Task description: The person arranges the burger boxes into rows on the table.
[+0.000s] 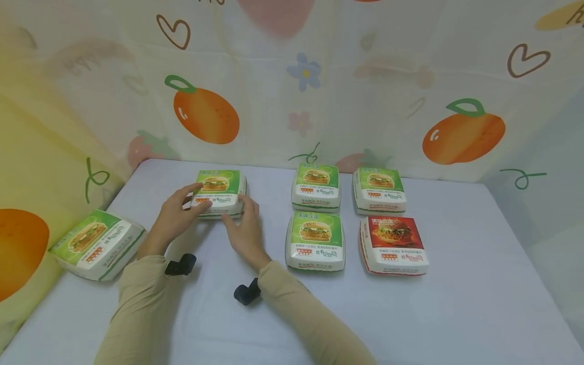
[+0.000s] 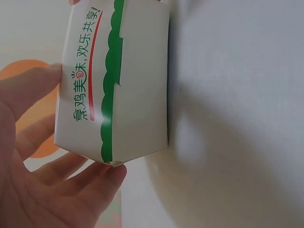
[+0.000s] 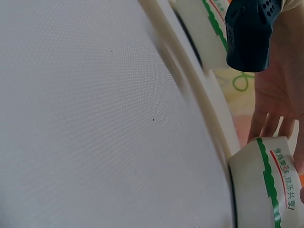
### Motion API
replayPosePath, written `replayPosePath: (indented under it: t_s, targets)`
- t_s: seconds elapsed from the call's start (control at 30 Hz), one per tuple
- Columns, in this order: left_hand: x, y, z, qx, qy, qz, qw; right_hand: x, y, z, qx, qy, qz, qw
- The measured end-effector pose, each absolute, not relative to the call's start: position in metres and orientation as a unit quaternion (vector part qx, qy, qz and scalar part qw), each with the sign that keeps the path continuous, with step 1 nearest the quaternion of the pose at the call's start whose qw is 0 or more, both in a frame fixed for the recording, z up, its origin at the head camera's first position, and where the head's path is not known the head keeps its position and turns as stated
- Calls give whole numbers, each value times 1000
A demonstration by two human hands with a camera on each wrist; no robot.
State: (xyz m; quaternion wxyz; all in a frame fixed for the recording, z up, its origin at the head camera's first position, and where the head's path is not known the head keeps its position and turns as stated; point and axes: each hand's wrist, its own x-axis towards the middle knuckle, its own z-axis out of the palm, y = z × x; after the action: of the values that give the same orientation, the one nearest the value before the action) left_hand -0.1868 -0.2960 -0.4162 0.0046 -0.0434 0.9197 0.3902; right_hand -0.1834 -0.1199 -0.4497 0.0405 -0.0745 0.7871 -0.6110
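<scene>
A green-and-white burger box (image 1: pixel 218 183) lies at the back left of the white table, between both hands. My left hand (image 1: pixel 171 215) holds its left side; in the left wrist view, the thumb (image 2: pixel 33 88) touches the upper edge and the curved fingers (image 2: pixel 95 187) reach round the corner. On the opposite side my right hand (image 1: pixel 246 230) grips the front right corner, thumb at the front and fingers along the side. The right wrist view shows the same box (image 3: pixel 251 175) with the left hand beside it; the right hand is mostly outside that view.
Three more green burger boxes, one back centre (image 1: pixel 316 187), one back right (image 1: pixel 379 190) and one in front (image 1: pixel 316 241), stand with a red burger box (image 1: pixel 394 246). Another green box (image 1: pixel 98 243) lies slanted at far left. A printed curtain (image 1: pixel 365 101) borders the table.
</scene>
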Motion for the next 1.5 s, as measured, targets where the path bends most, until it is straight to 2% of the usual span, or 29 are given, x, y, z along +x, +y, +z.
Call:
replayPosePath:
  t_s: [0.5,0.97,1.27,1.5]
  targets:
    - [-199,-278,-421,-18,914,406,-2,-176,-106,-453,-63,785,-615,37]
    - [-203,-263,-417,-20,912,408,45,-175,-93,-461,-52,781,-621,33]
    - [-205,-258,-425,-13,901,434,15,-173,-87,-462,-41,786,-616,30]
    - [-207,-253,-427,-17,897,441,14,-170,-82,-464,-38,779,-626,30]
